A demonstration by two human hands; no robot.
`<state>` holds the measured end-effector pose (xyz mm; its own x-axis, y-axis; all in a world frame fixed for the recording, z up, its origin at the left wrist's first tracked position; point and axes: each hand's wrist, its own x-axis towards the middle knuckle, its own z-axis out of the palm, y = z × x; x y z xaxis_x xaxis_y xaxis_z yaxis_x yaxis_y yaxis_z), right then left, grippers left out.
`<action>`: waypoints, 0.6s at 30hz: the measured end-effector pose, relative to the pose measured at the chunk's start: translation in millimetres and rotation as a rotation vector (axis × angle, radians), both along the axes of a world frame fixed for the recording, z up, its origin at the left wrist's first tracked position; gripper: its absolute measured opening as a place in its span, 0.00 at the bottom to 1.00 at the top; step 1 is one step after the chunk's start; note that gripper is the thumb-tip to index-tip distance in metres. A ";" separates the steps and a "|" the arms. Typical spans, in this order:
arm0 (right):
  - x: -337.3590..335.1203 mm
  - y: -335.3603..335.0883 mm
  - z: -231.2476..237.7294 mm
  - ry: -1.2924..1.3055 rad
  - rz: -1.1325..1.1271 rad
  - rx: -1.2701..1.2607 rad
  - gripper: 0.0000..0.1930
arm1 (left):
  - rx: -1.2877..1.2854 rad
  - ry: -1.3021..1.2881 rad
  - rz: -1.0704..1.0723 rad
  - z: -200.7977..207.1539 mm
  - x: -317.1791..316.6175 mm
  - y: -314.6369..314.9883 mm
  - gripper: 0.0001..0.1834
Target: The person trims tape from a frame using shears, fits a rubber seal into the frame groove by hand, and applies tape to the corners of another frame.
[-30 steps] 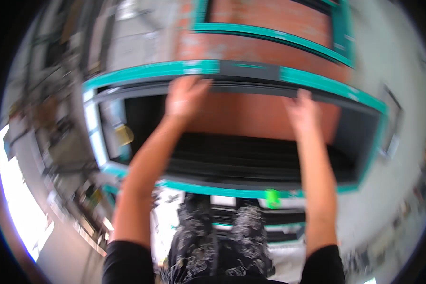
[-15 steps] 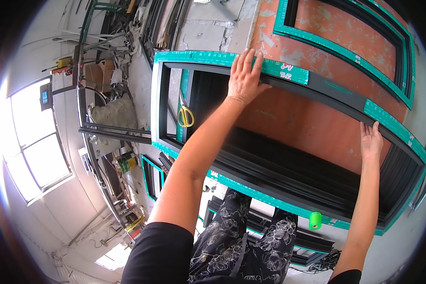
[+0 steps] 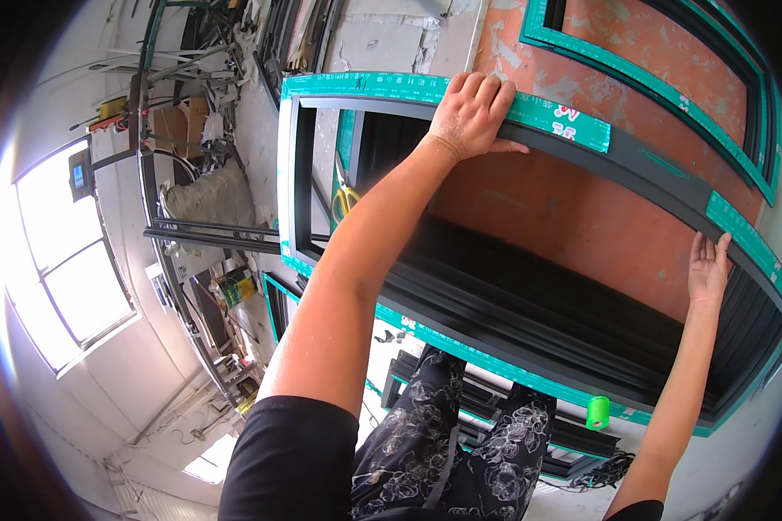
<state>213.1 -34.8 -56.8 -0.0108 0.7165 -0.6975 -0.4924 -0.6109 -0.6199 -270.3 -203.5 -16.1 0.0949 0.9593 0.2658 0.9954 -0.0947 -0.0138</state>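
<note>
- A large oblong frame [image 3: 639, 174] of smooth, dark material stretched from the centre to the right of the picture, its outer faces banded with glossy, printed green tape [image 3: 365, 84].
- The left hand [image 3: 473, 117], top centre, had its fingers curled over the upper rail, thumb reaching along the inner side.
- At right, the right hand [image 3: 709, 276] touched the same rail's inner edge, fingers close together; whether they gripped could not be told.
- A strip of scuffed red surface [image 3: 500, 65] separated that rail from a second taped frame [image 3: 617, 71], upper right.
- A bright green roll [image 3: 598, 412] sat against the lower edge.
- Yellow-handled scissors [image 3: 345, 201], partly hidden by the left forearm, showed within the frame's left-hand opening.
</note>
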 end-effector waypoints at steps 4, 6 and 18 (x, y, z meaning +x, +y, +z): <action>3.6 3.5 -4.4 0.046 -0.068 -0.031 0.20 | 0.074 0.000 -0.029 -3.1 -3.2 2.8 0.48; 3.2 2.8 -3.7 0.065 -0.088 -0.033 0.21 | 0.076 0.005 -0.021 -3.1 -2.3 3.0 0.48; 11.9 21.7 -17.4 -0.077 -0.111 -0.113 0.25 | -0.006 -0.015 -0.027 -2.2 -11.1 1.3 0.48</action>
